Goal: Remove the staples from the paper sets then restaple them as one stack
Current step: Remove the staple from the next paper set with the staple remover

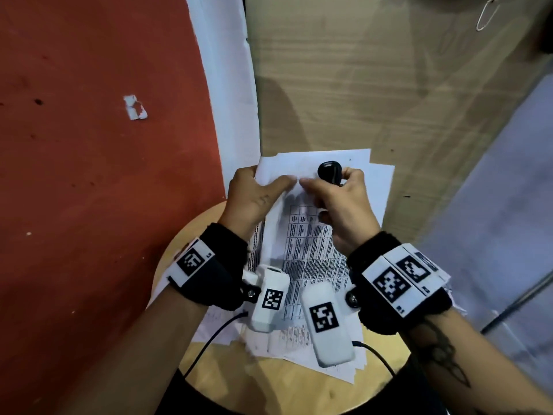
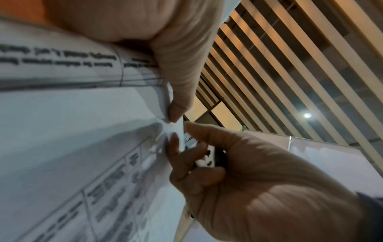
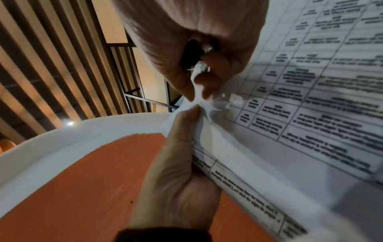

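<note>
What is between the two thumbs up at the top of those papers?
A twisted, crumpled corner of the paper set, stretched between the left hand and right hand; the right wrist view shows it best.

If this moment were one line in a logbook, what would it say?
step: unstapling | left hand: pinches paper set corner | right hand: holds black staple remover, pinches same corner | rest: loose sheets on round stool

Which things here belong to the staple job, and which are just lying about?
Job: paper set gripped by left hand; black staple remover held in right hand; loose sheets on stool.
Lying about: paper scrap on red floor; wire hook.
</note>
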`<state>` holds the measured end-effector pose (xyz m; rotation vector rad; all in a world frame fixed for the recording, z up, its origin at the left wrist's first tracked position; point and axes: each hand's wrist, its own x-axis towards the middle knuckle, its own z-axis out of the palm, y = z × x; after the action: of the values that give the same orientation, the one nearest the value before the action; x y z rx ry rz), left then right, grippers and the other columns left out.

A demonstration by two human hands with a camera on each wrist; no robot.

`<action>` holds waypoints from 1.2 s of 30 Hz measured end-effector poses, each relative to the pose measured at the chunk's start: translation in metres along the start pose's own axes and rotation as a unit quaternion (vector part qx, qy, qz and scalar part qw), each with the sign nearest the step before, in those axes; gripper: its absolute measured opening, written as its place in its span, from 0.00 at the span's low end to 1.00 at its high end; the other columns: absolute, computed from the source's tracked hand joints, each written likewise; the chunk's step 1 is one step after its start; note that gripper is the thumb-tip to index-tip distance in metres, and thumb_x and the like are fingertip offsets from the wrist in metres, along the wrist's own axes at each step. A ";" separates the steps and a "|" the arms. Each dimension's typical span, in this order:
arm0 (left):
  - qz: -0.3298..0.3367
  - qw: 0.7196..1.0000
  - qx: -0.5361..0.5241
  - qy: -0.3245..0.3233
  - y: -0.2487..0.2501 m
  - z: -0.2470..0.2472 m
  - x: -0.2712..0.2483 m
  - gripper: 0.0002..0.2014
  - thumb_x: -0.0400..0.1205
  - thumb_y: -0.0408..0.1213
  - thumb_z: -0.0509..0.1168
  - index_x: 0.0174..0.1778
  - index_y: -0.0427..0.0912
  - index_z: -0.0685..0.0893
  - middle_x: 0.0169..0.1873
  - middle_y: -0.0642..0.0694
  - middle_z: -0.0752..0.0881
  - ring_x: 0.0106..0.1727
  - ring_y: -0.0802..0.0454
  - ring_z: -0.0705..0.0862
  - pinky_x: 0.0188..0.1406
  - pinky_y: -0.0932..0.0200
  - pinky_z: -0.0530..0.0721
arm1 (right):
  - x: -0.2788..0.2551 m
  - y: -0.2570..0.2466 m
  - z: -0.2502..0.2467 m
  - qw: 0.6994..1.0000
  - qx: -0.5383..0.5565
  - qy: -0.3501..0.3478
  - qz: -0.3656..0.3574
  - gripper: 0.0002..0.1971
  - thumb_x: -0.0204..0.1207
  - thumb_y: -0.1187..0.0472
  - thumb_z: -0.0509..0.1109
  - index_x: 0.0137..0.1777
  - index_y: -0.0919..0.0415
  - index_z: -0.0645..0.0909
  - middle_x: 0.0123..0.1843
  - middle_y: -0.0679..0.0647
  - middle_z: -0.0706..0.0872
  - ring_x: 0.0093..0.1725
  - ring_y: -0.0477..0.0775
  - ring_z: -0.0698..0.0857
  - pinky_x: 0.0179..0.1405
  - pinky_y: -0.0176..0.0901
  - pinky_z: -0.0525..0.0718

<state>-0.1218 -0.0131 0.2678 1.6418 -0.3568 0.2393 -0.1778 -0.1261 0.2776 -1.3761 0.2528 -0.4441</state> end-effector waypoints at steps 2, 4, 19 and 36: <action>0.011 1.000 0.017 0.008 0.000 0.002 -0.001 0.12 0.70 0.38 0.78 0.27 0.48 0.81 0.23 0.58 0.83 0.28 0.61 0.83 0.37 0.63 0.81 | 0.003 0.002 0.003 1.000 -0.025 0.014 -0.008 0.22 0.70 0.68 0.74 0.55 0.57 0.65 0.44 0.58 0.79 0.28 0.46 0.75 0.19 0.32 0.69; 0.021 0.999 0.035 0.016 0.000 0.003 -0.003 0.16 0.72 0.36 0.76 0.24 0.48 0.77 0.14 0.61 0.78 0.19 0.71 0.74 0.28 0.70 0.74 | 0.006 0.001 0.005 0.999 -0.039 0.029 -0.024 0.21 0.67 0.68 0.75 0.50 0.54 0.66 0.44 0.59 0.79 0.33 0.50 0.74 0.25 0.36 0.68; 0.052 0.998 0.047 -0.006 -0.007 0.002 -0.004 0.13 0.65 0.53 0.69 0.32 0.46 0.85 0.27 0.52 0.84 0.29 0.58 0.78 0.35 0.55 0.79 | 0.021 -0.001 0.009 0.994 -0.103 0.002 -0.041 0.20 0.65 0.68 0.74 0.42 0.48 0.65 0.46 0.56 0.78 0.40 0.54 0.75 0.32 0.42 0.71; -0.049 0.997 -0.053 -0.036 -0.005 0.006 0.000 0.09 0.69 0.40 0.72 0.30 0.39 0.81 0.27 0.46 0.79 0.31 0.53 0.76 0.33 0.57 0.75 | 0.005 0.016 0.006 0.865 -0.318 -0.028 -0.388 0.23 0.63 0.71 0.66 0.57 0.58 0.64 0.37 0.51 0.83 0.34 0.63 0.84 0.33 0.47 0.76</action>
<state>-0.1205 -0.0182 0.2627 1.5614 -0.3359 0.0863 -0.1686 -0.1213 0.2636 -2.1308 -0.2590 -1.0507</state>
